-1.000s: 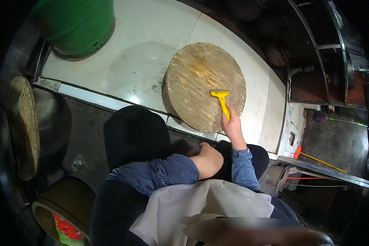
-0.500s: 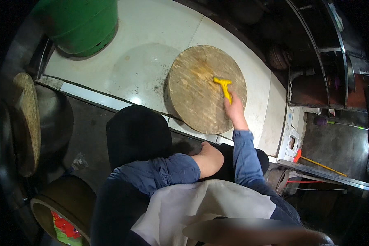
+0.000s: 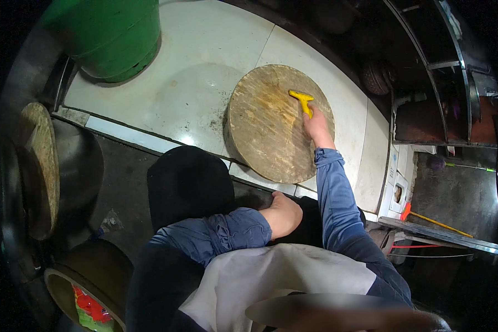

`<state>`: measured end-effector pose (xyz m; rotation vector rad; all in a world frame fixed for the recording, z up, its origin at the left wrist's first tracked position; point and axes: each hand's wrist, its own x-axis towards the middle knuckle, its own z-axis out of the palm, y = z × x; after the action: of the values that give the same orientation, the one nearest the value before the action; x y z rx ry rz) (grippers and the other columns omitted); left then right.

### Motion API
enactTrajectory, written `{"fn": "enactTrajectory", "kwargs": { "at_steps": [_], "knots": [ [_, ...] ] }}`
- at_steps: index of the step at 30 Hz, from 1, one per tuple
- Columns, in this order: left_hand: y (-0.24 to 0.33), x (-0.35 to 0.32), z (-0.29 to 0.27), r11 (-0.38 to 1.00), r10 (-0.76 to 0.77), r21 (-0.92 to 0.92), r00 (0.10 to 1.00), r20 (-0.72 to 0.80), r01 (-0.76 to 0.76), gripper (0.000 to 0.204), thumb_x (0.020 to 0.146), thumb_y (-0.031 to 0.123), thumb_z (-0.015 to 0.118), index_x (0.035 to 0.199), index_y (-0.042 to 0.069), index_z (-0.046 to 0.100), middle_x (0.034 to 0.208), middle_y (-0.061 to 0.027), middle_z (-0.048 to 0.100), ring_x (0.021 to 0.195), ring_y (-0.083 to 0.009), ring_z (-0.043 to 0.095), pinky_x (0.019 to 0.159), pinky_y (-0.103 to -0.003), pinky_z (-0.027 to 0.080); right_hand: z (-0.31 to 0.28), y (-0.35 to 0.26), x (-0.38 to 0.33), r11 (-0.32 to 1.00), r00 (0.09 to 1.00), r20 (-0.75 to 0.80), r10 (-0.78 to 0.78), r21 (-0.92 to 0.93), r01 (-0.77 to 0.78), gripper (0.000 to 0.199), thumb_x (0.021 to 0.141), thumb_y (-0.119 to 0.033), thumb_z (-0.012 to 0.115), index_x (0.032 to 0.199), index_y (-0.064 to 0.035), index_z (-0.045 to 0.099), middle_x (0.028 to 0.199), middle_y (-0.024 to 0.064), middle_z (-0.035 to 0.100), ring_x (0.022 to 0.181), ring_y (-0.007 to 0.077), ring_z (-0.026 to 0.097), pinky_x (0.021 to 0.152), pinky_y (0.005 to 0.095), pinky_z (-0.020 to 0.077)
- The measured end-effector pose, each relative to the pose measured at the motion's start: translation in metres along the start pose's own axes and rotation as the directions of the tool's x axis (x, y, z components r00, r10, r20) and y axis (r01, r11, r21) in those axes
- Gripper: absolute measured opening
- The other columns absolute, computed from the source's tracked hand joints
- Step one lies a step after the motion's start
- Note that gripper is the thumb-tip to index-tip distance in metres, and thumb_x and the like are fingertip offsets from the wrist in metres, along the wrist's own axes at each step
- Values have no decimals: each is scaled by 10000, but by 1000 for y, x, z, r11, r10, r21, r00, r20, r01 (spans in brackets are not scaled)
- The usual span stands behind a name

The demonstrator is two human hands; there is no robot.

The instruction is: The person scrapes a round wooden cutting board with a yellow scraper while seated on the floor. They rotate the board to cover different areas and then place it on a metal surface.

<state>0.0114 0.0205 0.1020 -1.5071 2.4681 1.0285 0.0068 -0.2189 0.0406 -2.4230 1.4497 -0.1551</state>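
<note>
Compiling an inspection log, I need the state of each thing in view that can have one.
Scraper, gripped in right hand, over block; contact unclear.
Block, lying flat, stained.
Ledge, dark specks left of block.
Bucket, standing on ledge, top out of view.
Bin, open, red and green stuff inside.
Left sleeve, bunched up.
Right sleeve, down.

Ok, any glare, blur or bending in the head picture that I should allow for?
Head view: a glare spot on the white tiles, left of the wooden block; head view: tile edges curve and the corners go black; head view: a smeared shape at the lower edge; head view: the yellow tool in the right hand is fairly clear.
</note>
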Motion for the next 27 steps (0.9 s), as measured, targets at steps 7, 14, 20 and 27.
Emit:
{"fn": "enactTrajectory", "kwargs": {
  "at_steps": [7, 14, 20, 27],
  "knots": [
    [2, -14, -3, 994, 13, -106, 998, -60, -19, 195, 807, 119, 477, 947, 59, 599, 870, -106, 648, 807, -266, 626, 696, -442, 406, 3, 17, -90, 986, 992, -46, -121, 114, 126, 380, 814, -145, 533, 1174, -33, 485, 1021, 257, 568, 962, 389, 547, 825, 421, 440],
    [-1, -16, -2, 995, 11, -96, 995, -101, -20, 176, 791, 123, 496, 915, 59, 603, 843, -109, 647, 800, -259, 627, 683, -449, 407, 0, 31, -44, 993, 997, -37, -71, 95, 74, 398, 822, -193, 542, 1194, -63, 487, 1088, 221, 558, 1014, 368, 532, 873, 388, 423],
    [-5, -3, 5, 998, -23, -57, 994, -107, 17, 185, 770, 135, 530, 919, 57, 607, 848, -114, 650, 805, -264, 626, 676, -453, 407, 2, 13, -3, 1000, 999, -46, 2, 24, -1, 384, 817, -175, 539, 1177, -50, 493, 1069, 232, 560, 993, 375, 536, 855, 393, 430],
    [0, -11, 1, 996, 25, -81, 993, -115, -34, 185, 790, 139, 505, 922, 54, 603, 842, -100, 650, 794, -256, 627, 674, -441, 408, -1, 40, -118, 983, 995, -31, -97, 152, 100, 392, 822, -145, 534, 1195, -46, 464, 1073, 243, 553, 1005, 385, 530, 857, 396, 429]
  ]
}}
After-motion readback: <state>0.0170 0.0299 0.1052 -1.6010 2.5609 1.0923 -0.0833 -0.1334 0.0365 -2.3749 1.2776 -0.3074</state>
